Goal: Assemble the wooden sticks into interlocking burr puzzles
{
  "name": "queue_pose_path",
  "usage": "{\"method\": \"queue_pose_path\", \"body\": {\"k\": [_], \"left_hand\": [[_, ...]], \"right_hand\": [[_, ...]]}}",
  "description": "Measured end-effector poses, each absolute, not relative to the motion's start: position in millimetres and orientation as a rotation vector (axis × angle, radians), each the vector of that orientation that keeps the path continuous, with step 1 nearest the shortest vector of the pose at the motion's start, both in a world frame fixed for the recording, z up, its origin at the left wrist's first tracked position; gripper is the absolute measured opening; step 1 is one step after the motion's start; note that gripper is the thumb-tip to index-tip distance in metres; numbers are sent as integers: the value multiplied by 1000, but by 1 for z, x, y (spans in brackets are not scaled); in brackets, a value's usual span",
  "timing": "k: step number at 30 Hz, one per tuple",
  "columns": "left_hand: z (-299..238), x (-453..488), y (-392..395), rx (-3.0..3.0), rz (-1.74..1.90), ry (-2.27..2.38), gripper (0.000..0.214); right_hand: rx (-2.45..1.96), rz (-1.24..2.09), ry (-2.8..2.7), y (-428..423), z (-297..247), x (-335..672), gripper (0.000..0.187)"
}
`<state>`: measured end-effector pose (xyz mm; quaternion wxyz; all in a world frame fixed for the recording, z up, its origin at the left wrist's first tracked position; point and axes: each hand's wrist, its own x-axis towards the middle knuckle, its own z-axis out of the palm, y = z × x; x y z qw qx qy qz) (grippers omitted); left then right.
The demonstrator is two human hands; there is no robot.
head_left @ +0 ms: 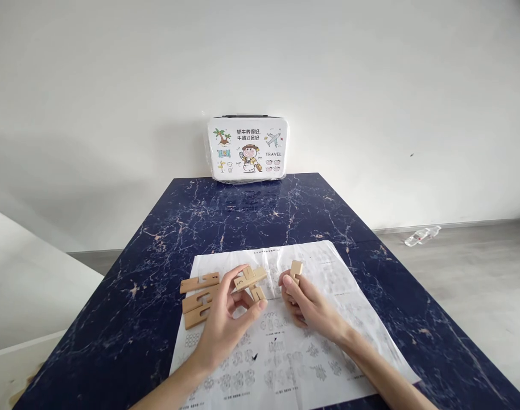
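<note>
Closest to me, my left hand (pixel 226 324) is curled around a joined cluster of wooden pieces (pixel 250 280), thumb under it and fingers over the top, lifted just above the paper. My right hand (pixel 313 307) sits just beside it and pinches a single wooden block (pixel 296 269) upright between thumb and fingertips. The two hands are close but not touching, and the block is not in contact with the cluster.

Both work over a printed sheet (pixel 328 341) of small diagrams that lies flat on the table (pixel 251 216). Judging by how things lie, the work is partway: a few notched pieces look interlocked in my left hand, though I cannot count exactly how many. One block is held apart. Three loose slotted bars (pixel 199 299) lie side by side at the sheet's left edge, untouched by either hand.

Further off, the dark marbled surface runs to a white illustrated box (pixel 247 149) standing upright against the wall. On the floor to the right lies a clear plastic bottle (pixel 422 235).
</note>
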<state>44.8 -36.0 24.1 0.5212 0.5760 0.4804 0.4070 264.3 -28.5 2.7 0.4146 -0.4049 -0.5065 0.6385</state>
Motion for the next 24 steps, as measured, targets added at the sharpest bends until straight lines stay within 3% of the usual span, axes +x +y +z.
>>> {"method": "queue_pose_path", "body": {"k": [8, 13, 19, 24], "left_hand": [[22, 44, -36, 1404, 956, 1132, 70], [24, 43, -36, 1415, 930, 1134, 72], [24, 44, -37, 1419, 955, 1127, 72], [25, 46, -38, 1396, 969, 1133, 70]], "right_hand": [[-1008, 1455, -1404, -29, 1, 262, 43], [-956, 1533, -1499, -32, 2, 267, 37], [-951, 1619, -1464, -31, 4, 269, 52], [-973, 1525, -1415, -26, 6, 270, 46]]}}
